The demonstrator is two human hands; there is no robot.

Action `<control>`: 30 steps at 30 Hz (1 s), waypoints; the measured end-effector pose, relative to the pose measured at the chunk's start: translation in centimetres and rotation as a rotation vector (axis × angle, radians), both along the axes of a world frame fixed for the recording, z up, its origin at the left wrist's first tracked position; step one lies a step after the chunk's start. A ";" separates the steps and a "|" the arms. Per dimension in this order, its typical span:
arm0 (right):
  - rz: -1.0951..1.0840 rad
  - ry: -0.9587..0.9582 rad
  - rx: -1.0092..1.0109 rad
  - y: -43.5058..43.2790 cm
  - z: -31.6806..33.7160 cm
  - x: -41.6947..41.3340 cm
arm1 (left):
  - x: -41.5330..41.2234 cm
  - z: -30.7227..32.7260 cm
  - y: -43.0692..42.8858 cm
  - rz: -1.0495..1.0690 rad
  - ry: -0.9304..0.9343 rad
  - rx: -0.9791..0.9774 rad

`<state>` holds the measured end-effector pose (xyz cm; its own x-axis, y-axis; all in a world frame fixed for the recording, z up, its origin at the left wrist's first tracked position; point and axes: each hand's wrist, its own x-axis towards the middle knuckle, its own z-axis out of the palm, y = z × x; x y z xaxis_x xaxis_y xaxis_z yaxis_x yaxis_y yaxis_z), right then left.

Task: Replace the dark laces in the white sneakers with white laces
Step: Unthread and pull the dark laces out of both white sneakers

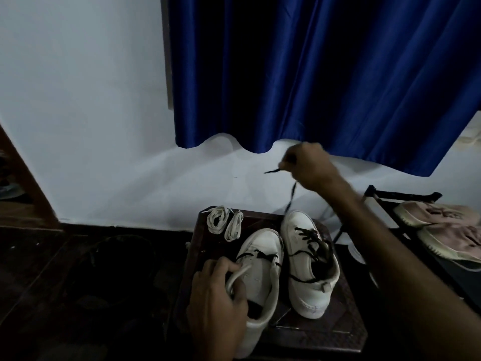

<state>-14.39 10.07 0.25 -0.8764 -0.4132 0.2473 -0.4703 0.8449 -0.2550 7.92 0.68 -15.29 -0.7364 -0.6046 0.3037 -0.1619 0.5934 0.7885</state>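
Two white sneakers stand side by side on a small dark wooden table (320, 332). My left hand (217, 295) grips the tongue and collar of the left sneaker (263, 269), which has only a few rows of dark lace near its toe. My right hand (307, 165) is raised high toward the wall and pinches the dark lace (290, 199), pulled up taut from the shoes. The right sneaker (304, 259) still carries loose dark lacing. Two coiled white laces (225, 224) lie at the table's back left corner.
A blue curtain (325, 74) hangs over the pale wall behind the table. To the right, a dark rack (385, 201) holds a pair of pinkish shoes (442, 225). The floor to the left is dark, with a wooden edge at far left.
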 end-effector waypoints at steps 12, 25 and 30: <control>0.243 -0.194 -0.144 5.0 -6.9 6.6 | -1.7 3.6 0.0 -0.236 -0.033 -0.470; 0.366 -0.279 0.004 6.2 -11.1 6.2 | -6.9 3.7 1.0 -0.446 -0.283 -0.684; 0.340 -0.302 0.004 6.2 -11.4 5.9 | -7.2 4.5 -1.1 -0.281 -0.240 -0.446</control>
<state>-8.53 16.23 -11.11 -0.7235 -0.6903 -0.0010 -0.6260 0.6567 -0.4206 0.70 -0.44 -10.76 -0.9297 -0.2282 0.2892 -0.0938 0.9058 0.4133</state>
